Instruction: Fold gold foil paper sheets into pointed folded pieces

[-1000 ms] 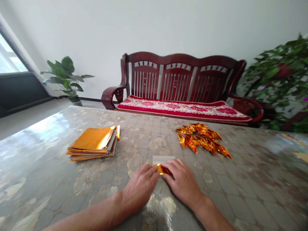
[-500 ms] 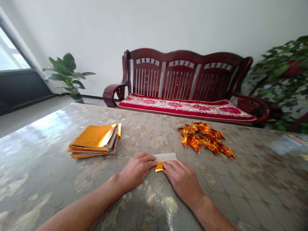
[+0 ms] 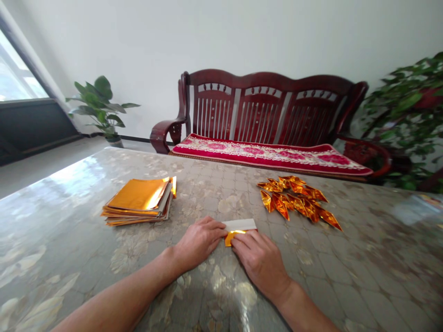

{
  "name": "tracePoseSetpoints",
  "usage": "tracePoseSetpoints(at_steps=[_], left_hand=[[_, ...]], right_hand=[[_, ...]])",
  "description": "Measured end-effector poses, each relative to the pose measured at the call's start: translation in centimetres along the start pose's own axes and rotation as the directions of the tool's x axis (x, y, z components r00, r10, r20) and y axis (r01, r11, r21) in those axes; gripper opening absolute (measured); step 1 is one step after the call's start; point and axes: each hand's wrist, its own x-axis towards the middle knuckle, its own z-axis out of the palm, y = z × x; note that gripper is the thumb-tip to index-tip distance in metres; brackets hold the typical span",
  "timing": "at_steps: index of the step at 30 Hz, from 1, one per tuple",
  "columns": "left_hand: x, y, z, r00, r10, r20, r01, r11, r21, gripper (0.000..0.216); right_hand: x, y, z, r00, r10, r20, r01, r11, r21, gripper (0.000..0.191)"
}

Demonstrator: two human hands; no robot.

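A partly folded sheet of gold foil paper (image 3: pixel 238 225) lies on the table in front of me, its pale backing showing along the far strip and shiny gold on the near flap. My left hand (image 3: pixel 200 240) grips its left end, fingers together and thumb side toward the paper. On the near flap and right end, my right hand (image 3: pixel 260 258) presses with curled fingers, covering part of the gold. Beyond my left hand sits a stack of gold foil sheets (image 3: pixel 138 196). Several folded gold paper ingots (image 3: pixel 297 196) lie in a cluster beyond my right hand.
The table (image 3: pixel 145 276) has a glossy, flower-patterned cover. A clear plastic bag (image 3: pixel 417 210) lies at its right side. Behind stands a dark red wooden bench (image 3: pixel 259 108) with a red floral cushion (image 3: pixel 273 151). Potted plants (image 3: pixel 100 106) flank it left and right.
My right fingers have slid slightly left over the gold flap, and a little more gold and a red edge show at the right end. My left hand stays at the left end.
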Motion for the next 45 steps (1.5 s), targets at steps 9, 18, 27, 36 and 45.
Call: tracePoseSetpoints(at_steps=[9,18,27,36,45], left_hand=[[0.1,0.2,-0.2,1.000,0.004,0.000,-0.004,1.000,-0.001,0.024],[0.5,0.5,0.6,1.000,0.010,-0.029,-0.007,0.994,0.110,0.020],[0.9,1.3,1.2,0.997,-0.022,-0.080,0.032,0.991,0.126,0.022],[-0.1,-0.1,0.8,0.976,-0.190,-0.106,0.170,0.971,-0.171,0.032],[0.1,0.5,0.5,0.990,-0.133,-0.040,0.133,0.991,0.002,0.037]], right_hand=[[0.3,0.0,0.7,0.999,0.021,-0.030,-0.023,0.996,-0.091,0.018],[0.6,0.7,1.2,0.971,0.186,-0.147,-0.177,0.981,0.075,0.021],[0.7,0.4,0.6,0.991,0.128,-0.031,-0.121,0.978,0.169,0.009],[0.7,0.9,1.2,0.975,0.223,-0.002,-0.219,0.962,0.164,0.015],[1.0,0.9,1.2,0.981,0.192,-0.020,-0.189,0.975,0.115,0.019]])
